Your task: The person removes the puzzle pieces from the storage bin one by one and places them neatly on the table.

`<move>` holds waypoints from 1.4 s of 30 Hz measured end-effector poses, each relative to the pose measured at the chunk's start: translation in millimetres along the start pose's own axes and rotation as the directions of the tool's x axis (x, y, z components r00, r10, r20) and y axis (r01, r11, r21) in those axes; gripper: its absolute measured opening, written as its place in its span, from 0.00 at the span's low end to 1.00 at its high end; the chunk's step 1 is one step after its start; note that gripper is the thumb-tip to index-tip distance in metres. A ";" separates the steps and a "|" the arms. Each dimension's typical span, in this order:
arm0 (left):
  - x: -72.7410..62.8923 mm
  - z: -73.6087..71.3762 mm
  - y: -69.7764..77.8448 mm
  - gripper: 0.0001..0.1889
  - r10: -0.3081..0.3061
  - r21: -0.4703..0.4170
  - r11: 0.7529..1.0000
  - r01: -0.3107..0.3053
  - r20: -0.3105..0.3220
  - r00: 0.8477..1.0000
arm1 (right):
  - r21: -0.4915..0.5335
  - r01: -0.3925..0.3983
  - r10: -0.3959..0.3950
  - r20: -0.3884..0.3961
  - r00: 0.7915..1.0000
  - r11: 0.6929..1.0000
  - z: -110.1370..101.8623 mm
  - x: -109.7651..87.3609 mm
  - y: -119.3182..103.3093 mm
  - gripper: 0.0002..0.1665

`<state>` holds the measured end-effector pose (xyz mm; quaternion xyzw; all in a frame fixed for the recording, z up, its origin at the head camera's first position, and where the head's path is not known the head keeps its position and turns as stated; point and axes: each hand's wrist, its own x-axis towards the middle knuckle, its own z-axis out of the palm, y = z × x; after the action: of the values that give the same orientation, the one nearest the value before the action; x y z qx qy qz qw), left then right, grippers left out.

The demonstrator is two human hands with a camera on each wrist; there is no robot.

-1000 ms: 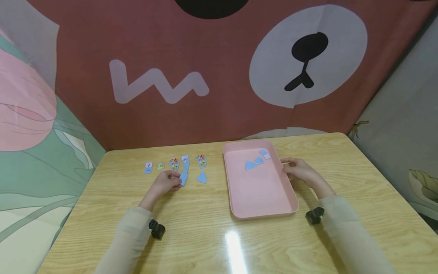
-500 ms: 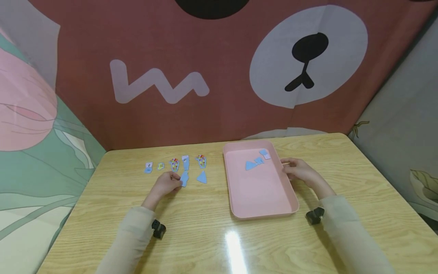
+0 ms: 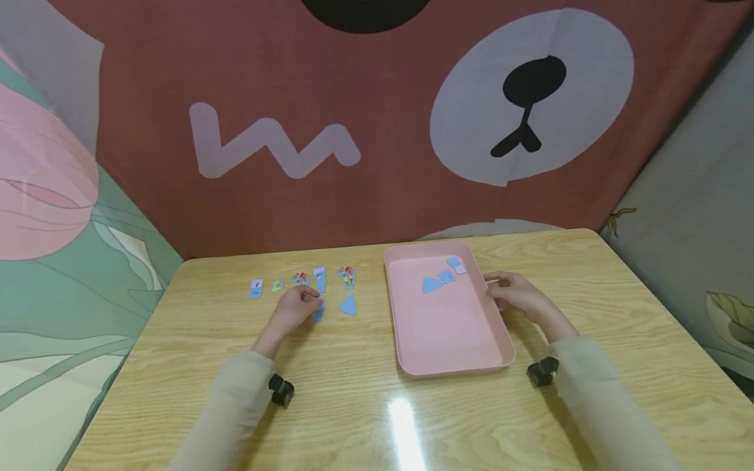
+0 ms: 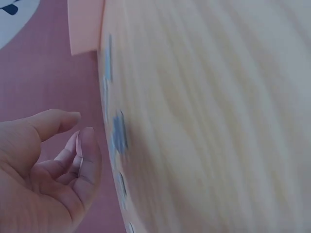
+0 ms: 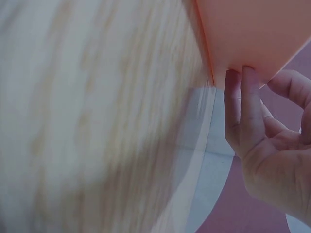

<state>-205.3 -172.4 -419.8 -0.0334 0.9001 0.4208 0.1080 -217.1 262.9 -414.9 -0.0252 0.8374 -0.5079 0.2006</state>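
My left hand [image 3: 294, 309] hovers over a small flat blue piece [image 3: 319, 314], which it partly covers in the head view. In the left wrist view, its thumb and fingers are bent with a gap between them and nothing held. Just beyond lies a longer blue piece with a whitish top [image 3: 321, 280]; a blue triangle [image 3: 348, 305] is to the right. My right hand [image 3: 518, 296] holds the right side of the pink tray [image 3: 453, 363]. In the right wrist view, two fingertips [image 5: 248, 73] press the tray's outer wall and another digit reaches its rim.
Multicoloured printed cutouts [image 3: 346, 277], a small yellow-green one [image 3: 277, 285] and a white-and-blue one [image 3: 256, 288] form a row at the back left. Inside the tray lie a blue triangle [image 3: 432, 284] and two more blue pieces [image 3: 455, 264]. A printed curtain [image 3: 389, 196] stands behind the table.
My left hand has let go of the blue piece and shifted slightly right and farther forward, over it. That piece moved a little away from the longer one earlier. My right hand stays put.
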 end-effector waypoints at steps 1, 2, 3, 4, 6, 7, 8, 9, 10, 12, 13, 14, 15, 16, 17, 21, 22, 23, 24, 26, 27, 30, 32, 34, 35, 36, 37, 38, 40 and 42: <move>1.3 2.0 3.2 0.14 0.010 -0.010 1.000 -0.010 -0.006 1.000 | -0.001 0.001 -0.001 -0.001 1.000 1.000 0.0 -0.1 -0.1 0.33; 2.2 4.2 6.9 0.14 0.021 -0.021 1.000 -0.021 -0.013 1.000 | 0.002 0.002 -0.002 -0.003 1.000 1.000 0.1 -0.3 -0.5 0.33; 3.2 6.6 10.9 0.15 0.034 -0.032 0.999 -0.034 -0.014 0.999 | 0.003 0.004 -0.004 -0.004 1.000 1.000 0.3 -0.6 -1.0 0.33; 4.0 9.3 15.3 0.15 0.046 -0.044 0.998 -0.047 -0.019 0.999 | 0.007 0.007 -0.007 -0.005 1.000 1.000 0.6 -0.8 -1.5 0.33; 5.3 15.3 24.4 0.15 0.077 -0.061 0.995 -0.079 -0.030 0.997 | 0.012 0.011 -0.011 -0.007 1.000 1.000 0.8 -1.0 -1.9 0.33; 5.9 18.6 29.2 0.15 0.094 -0.071 0.993 -0.096 -0.035 0.995 | 0.012 0.013 -0.013 -0.009 1.000 1.000 0.8 -0.6 -1.6 0.33; 6.2 22.1 33.9 0.15 0.112 -0.074 0.991 -0.115 -0.039 0.993 | 0.013 0.017 -0.017 -0.009 1.000 1.000 0.6 -0.6 -1.5 0.33; 6.7 25.9 38.4 0.15 0.126 -0.081 0.988 -0.129 -0.041 0.991 | 0.019 0.020 -0.019 -0.009 1.000 1.000 0.2 -0.5 -0.8 0.33; 7.4 29.9 42.6 0.15 0.143 -0.085 0.986 -0.146 -0.045 0.989 | 0.024 0.027 -0.026 -0.008 1.000 0.999 -0.6 -0.3 0.2 0.33; 9.1 38.0 51.3 0.16 0.175 -0.093 0.979 -0.180 -0.058 0.983 | 0.039 0.037 -0.036 -0.009 0.999 0.999 -1.5 -0.1 1.8 0.34; 9.8 42.0 55.9 0.16 0.190 -0.096 0.976 -0.195 -0.062 0.980 | 0.061 0.060 -0.060 -0.002 0.998 0.996 -2.6 -0.6 2.5 0.32; 11.2 46.2 59.8 0.16 0.203 -0.098 0.973 -0.209 -0.067 0.977 | 0.070 0.071 -0.071 -0.001 0.997 0.995 -3.4 -1.1 3.0 0.32; 12.4 50.5 64.6 0.16 0.215 -0.110 0.969 -0.222 -0.070 0.974 | 0.075 0.073 -0.073 -0.003 0.997 0.994 -3.8 -1.2 3.4 0.32; 13.6 54.7 69.3 0.15 0.230 -0.118 0.964 -0.238 -0.075 0.970 | 0.072 0.073 -0.073 -0.005 0.997 0.995 -3.7 -1.2 3.0 0.32; 14.8 58.8 73.9 0.15 0.238 -0.123 0.961 -0.246 -0.074 0.968 | 0.068 0.066 -0.066 -0.009 0.998 0.995 -3.1 -1.6 1.9 0.32; 19.0 76.8 89.4 0.14 0.269 -0.133 0.952 -0.274 -0.055 0.962 | 0.025 0.015 -0.015 -0.025 1.000 1.000 0.2 -2.6 -3.1 0.32; 19.7 81.2 92.3 0.13 0.275 -0.127 0.952 -0.279 -0.050 0.960 | 0.019 0.011 -0.010 -0.024 1.000 1.000 1.1 -3.1 -4.5 0.32; 20.1 85.4 95.1 0.13 0.285 -0.120 0.950 -0.289 -0.045 0.957 | 0.016 0.008 -0.008 -0.022 1.000 1.000 1.4 -3.9 -5.5 0.32; 20.1 89.6 98.2 0.13 0.296 -0.110 0.948 -0.299 -0.043 0.954 | 0.014 0.008 -0.007 -0.020 1.000 1.000 1.7 -4.6 -6.1 0.32; 20.0 97.2 103.9 0.13 0.318 -0.082 0.944 -0.320 -0.034 0.947 | 0.008 0.007 -0.007 -0.018 1.000 1.000 2.2 -5.6 -6.9 0.32; 20.0 100.7 106.7 0.13 0.334 -0.065 0.940 -0.335 -0.029 0.942 | 0.009 0.009 -0.009 -0.015 1.000 1.000 2.4 -6.3 -7.4 0.32; 21.0 109.7 114.0 0.13 0.368 -0.011 0.930 -0.368 0.004 0.930 | 0.010 0.007 -0.007 -0.011 1.000 1.000 3.6 -6.1 -8.4 0.32; 22.5 115.0 117.7 0.13 0.380 0.013 0.925 -0.381 0.028 0.924 | 0.019 0.009 -0.009 -0.005 1.000 1.000 4.7 -5.5 -8.8 0.32; 24.5 119.8 120.8 0.14 0.379 0.027 0.924 -0.381 0.048 0.924 | 0.025 0.012 -0.012 0.000 1.000 1.000 5.7 -4.9 -9.3 0.32; 25.5 122.0 122.1 0.14 0.376 0.033 0.925 -0.378 0.055 0.925 | 0.030 0.011 -0.011 0.002 1.000 0.999 6.1 -4.6 -9.6 0.32; 26.6 124.3 123.3 0.15 0.369 0.039 0.928 -0.371 0.060 0.928 | 0.033 0.011 -0.011 0.004 1.000 0.999 6.4 -4.3 -9.8 0.32; 27.9 126.4 124.2 0.15 0.365 0.052 0.929 -0.368 0.059 0.929 | 0.033 0.013 -0.014 0.006 1.000 0.999 6.7 -4.2 -10.1 0.32; 29.1 128.3 125.2 0.15 0.357 0.059 0.931 -0.361 0.060 0.932 | 0.032 0.015 -0.015 0.009 1.000 0.999 6.9 -4.1 -10.2 0.32; 31.1 131.7 126.7 0.16 0.337 0.071 0.937 -0.341 0.065 0.939 | 0.037 0.009 -0.010 0.009 1.000 0.999 7.4 -3.5 -10.2 0.32; 32.9 134.1 127.3 0.16 0.320 0.076 0.943 -0.325 0.065 0.945 | 0.038 0.008 -0.008 0.012 1.000 0.999 7.8 -3.4 -10.1 0.32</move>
<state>-234.3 13.1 -415.1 0.1300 0.9075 0.3947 0.0622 -212.8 252.4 -408.3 -0.0277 0.8261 -0.5244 0.2043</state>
